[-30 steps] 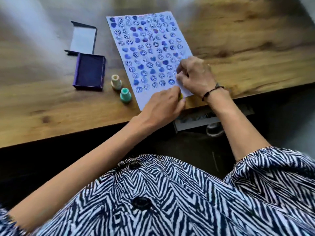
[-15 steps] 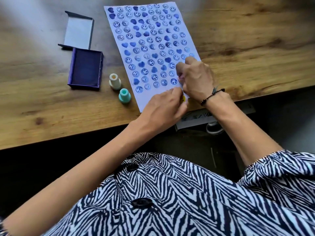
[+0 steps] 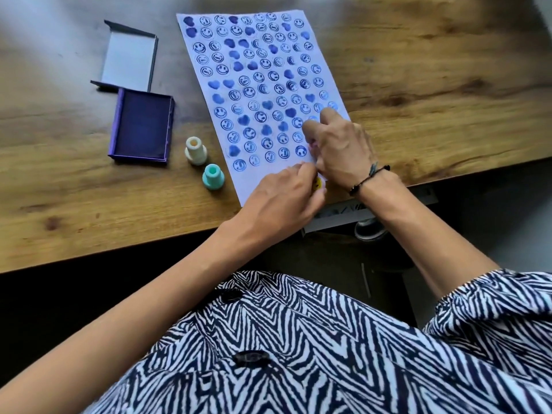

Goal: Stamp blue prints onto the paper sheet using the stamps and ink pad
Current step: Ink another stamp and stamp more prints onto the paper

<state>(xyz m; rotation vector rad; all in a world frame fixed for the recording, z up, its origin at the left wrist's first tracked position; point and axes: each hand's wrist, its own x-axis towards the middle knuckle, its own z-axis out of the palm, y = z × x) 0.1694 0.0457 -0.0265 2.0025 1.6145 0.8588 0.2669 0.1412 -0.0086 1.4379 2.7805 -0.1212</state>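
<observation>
Nearest, at the bottom of the frame, a striped shirt (image 3: 298, 339) fills the view, and both forearms reach up from it to the bench (image 3: 74, 210) edge. The left hand (image 3: 283, 198) sits at the lower right corner of the paper sheet (image 3: 260, 94), its fingers curled round a small yellow stamp (image 3: 317, 184) of which only a sliver shows. The right hand (image 3: 340, 147) lies just above it on the sheet's right edge, most fingers bent, one reaching out flat on the paper; a pink speck shows at its fingers, but whether it grips anything I cannot tell. A dark bracelet (image 3: 369, 179) circles that wrist.

Left of the hands, a teal stamp (image 3: 213, 176) and a cream stamp (image 3: 196, 150) stand upright beside the sheet's left edge. Further left lies the open ink pad (image 3: 142, 125), and beyond it, toward the upper left, its lid (image 3: 128, 58).

The sheet is nearly covered with blue faces and hearts; only the strip at its near edge looks bare. The step in hand seems to be readying or pressing the yellow stamp at that corner. Next, I judge, the stamp wants a straight press and a clean lift, with the paper held flat, then fresh ink from the pad.
</observation>
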